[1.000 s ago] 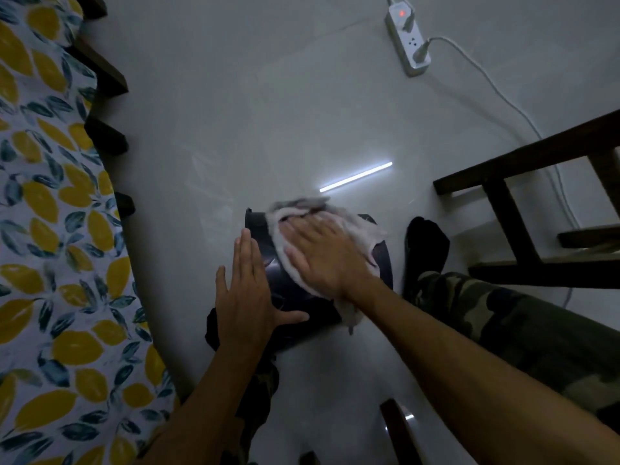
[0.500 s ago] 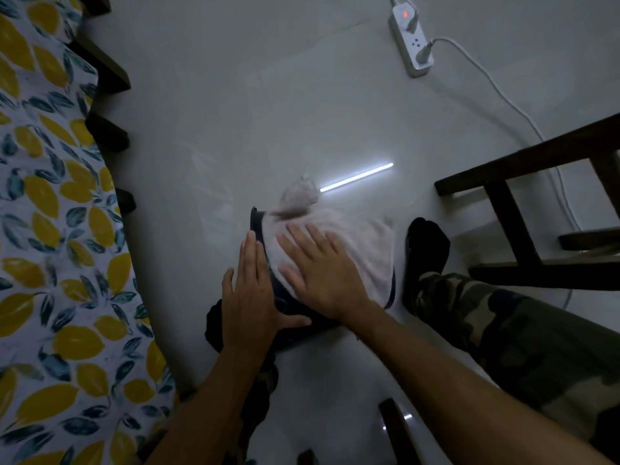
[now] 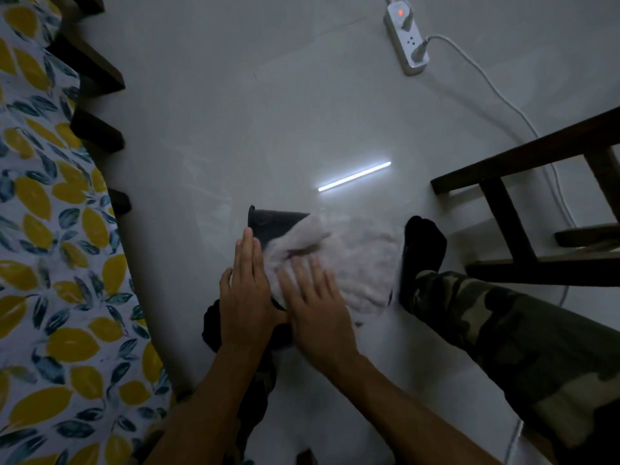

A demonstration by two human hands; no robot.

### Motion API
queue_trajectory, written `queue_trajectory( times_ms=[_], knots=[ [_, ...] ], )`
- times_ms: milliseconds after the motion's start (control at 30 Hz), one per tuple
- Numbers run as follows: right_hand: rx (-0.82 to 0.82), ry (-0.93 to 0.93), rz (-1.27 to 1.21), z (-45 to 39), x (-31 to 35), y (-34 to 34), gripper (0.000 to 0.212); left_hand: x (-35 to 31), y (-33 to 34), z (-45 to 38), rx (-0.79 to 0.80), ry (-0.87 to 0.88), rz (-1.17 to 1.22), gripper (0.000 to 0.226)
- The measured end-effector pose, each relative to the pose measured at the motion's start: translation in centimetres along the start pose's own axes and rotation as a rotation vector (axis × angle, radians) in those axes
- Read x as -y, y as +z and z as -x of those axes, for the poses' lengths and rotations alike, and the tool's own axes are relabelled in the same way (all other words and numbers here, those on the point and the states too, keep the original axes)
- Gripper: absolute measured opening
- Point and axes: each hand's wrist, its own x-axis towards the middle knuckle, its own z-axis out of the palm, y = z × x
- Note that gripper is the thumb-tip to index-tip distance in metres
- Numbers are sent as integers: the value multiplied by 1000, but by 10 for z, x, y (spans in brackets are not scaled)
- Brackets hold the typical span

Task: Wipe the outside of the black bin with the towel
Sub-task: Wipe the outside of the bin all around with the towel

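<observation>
While the bin (image 3: pixel 273 223) lies on its side on the pale floor (image 3: pixel 235 122) between the person's legs, most of it is covered: a whitish towel (image 3: pixel 355 263) is spread over its upper side, leaving bare only a dark corner at the end away from the person. Both hands are open and flat, fingers straight, gripping nothing. The left hand (image 3: pixel 246 297) lies palm-down along the bin's left edge, just beside the towel, and the right hand (image 3: pixel 318 307) presses the towel onto the bin at its near end; the two hands sit side by side, almost touching at the thumbs. They hide the near part of the bin, so its full shape cannot be made out. Right of the bin, touching or nearly touching the towel's edge, is a foot in a black sock (image 3: pixel 424 243) on a leg in camouflage trousers (image 3: pixel 503 330); the other leg shows dimly under the left wrist. Farther right of the bin stands a dark wooden frame (image 3: pixel 503 209). Beyond the bin, a bright strip of light (image 3: pixel 354 176) reflects off the floor, and well beyond that lies a white power strip (image 3: pixel 406 41) with its cable (image 3: pixel 496 92) running toward the frame. Left of the bin, well apart, is a lemon-print cloth (image 3: pixel 43 263) with dark wooden slats (image 3: pixel 97 132) jutting from under it.
</observation>
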Motion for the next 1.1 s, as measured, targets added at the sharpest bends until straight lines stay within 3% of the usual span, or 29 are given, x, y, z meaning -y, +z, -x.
queue_trajectory(
  times_ms=[67, 200, 267, 367, 433, 567, 667, 733, 800, 900, 967, 1033, 1100],
  knots=[
    [-3, -43, -47, -29, 2, -2, 54, 2, 3, -2, -64, 8, 39, 115],
    [-2, 2, -27, -86, -30, -31, 46, 7, -1, -9, 69, -33, 4, 156],
    [-39, 114, -6, -101, -56, -38, 40, 4, -5, -8, 97, -49, 10, 163],
    [-59, 323, -11, -83, -89, -29, 50, -2, -6, -6, 99, -51, -67, 161],
    [-82, 345, 61, -40, -89, -16, 55, -3, -4, -3, 94, -59, -124, 160],
    [7, 55, 33, 27, -42, 9, 65, -5, 0, 6, 92, -69, -142, 156],
    [-7, -232, -1, -10, -30, 7, 63, -4, 4, 9, 64, -30, -175, 139],
    [43, -269, 29, -46, -38, -7, 61, -3, 3, 7, 69, -66, -193, 145],
    [35, -80, 29, -72, -55, -19, 57, -6, -1, 5, 102, -107, -167, 158],
    [-48, 359, -64, -80, -81, -33, 56, -10, -2, 8, 84, -121, -97, 164],
    [6, 558, -153, -71, -96, -35, 54, -10, 1, 11, 63, -111, -54, 164],
    [-1, 717, -346, -61, -102, -35, 50, -8, 6, 11, 37, -59, 22, 165],
    [-123, 743, -491, -55, -101, -35, 48, -4, 10, 9, 16, 10, 83, 162]
  ],
)
